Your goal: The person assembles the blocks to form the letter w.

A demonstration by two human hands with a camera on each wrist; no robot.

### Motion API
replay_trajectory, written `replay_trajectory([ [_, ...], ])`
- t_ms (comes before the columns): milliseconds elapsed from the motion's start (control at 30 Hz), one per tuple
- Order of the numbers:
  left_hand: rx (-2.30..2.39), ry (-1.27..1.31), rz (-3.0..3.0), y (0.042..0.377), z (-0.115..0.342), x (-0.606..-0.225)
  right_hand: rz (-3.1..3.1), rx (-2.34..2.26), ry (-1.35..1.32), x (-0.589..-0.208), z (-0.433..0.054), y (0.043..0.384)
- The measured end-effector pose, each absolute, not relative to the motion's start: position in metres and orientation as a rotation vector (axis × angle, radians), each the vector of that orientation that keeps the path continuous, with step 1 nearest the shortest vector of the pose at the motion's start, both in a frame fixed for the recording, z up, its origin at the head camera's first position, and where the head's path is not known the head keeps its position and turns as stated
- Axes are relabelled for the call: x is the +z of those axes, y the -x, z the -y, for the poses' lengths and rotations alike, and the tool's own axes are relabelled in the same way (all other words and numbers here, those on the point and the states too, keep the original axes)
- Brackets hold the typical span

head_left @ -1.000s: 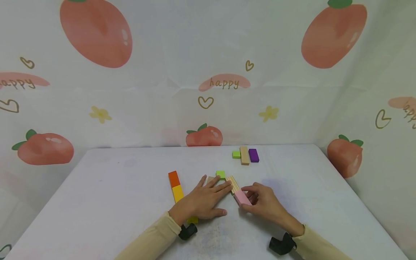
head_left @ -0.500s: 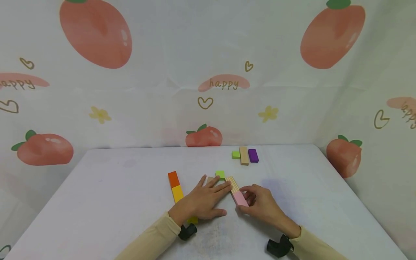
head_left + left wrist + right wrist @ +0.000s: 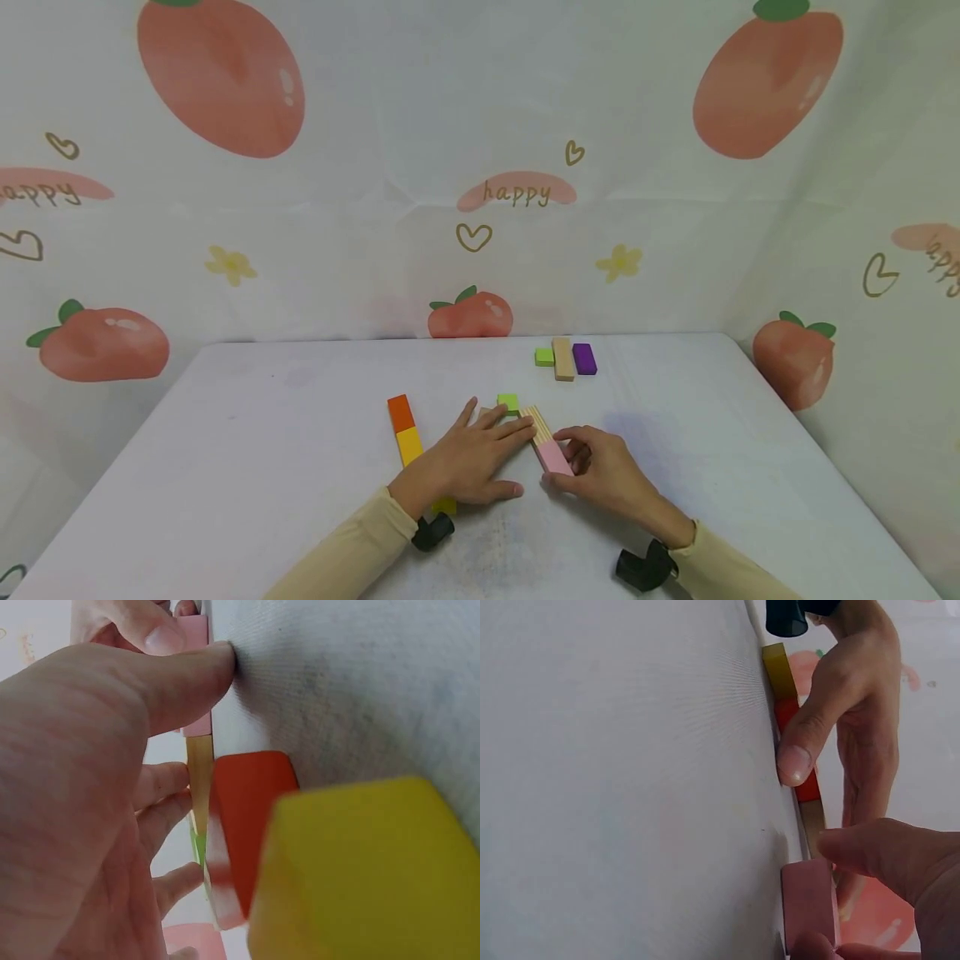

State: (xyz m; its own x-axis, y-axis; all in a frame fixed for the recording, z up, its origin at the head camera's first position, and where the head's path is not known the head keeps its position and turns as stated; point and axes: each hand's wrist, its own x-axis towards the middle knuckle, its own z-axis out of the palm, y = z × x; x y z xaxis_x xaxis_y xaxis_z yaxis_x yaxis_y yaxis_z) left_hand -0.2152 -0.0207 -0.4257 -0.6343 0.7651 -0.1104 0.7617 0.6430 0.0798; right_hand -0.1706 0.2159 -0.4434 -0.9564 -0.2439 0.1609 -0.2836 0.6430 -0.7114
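My left hand (image 3: 476, 462) lies flat with fingers spread, its fingertips touching a pale wooden block with stripes (image 3: 537, 422). A light green block (image 3: 508, 403) and part of a tan block (image 3: 485, 412) show by those fingers. Between thumb and fingers my right hand (image 3: 607, 462) pinches a pink block (image 3: 554, 458), whose end meets the striped block in one slanting line. Under my left wrist runs a row with an orange block (image 3: 401, 413) and a yellow block (image 3: 409, 444); the wrist hides its middle. The left wrist view shows a red block (image 3: 251, 825) below the palm.
At the back of the white table (image 3: 300, 417) stand a small green block (image 3: 544, 357), a wooden block (image 3: 564, 360) and a purple block (image 3: 585, 359). Behind the table hangs a printed white cloth (image 3: 360, 208).
My right hand has shifted slightly left with the pink block, which has come into line with the striped block. My left hand has stayed in place.
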Motion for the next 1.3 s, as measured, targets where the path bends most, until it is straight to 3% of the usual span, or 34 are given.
replay_trajectory([
  [600, 0.075, -1.284, -2.72, 0.215, 0.02, -0.426, 2.79, 1.444, -0.743, -0.449, -0.257, 0.193],
  [1300, 0.019, -1.445, -2.64, 0.172, 0.013, -0.432, 2.844, 1.563, -0.573, -0.445, -0.27, 0.217],
])
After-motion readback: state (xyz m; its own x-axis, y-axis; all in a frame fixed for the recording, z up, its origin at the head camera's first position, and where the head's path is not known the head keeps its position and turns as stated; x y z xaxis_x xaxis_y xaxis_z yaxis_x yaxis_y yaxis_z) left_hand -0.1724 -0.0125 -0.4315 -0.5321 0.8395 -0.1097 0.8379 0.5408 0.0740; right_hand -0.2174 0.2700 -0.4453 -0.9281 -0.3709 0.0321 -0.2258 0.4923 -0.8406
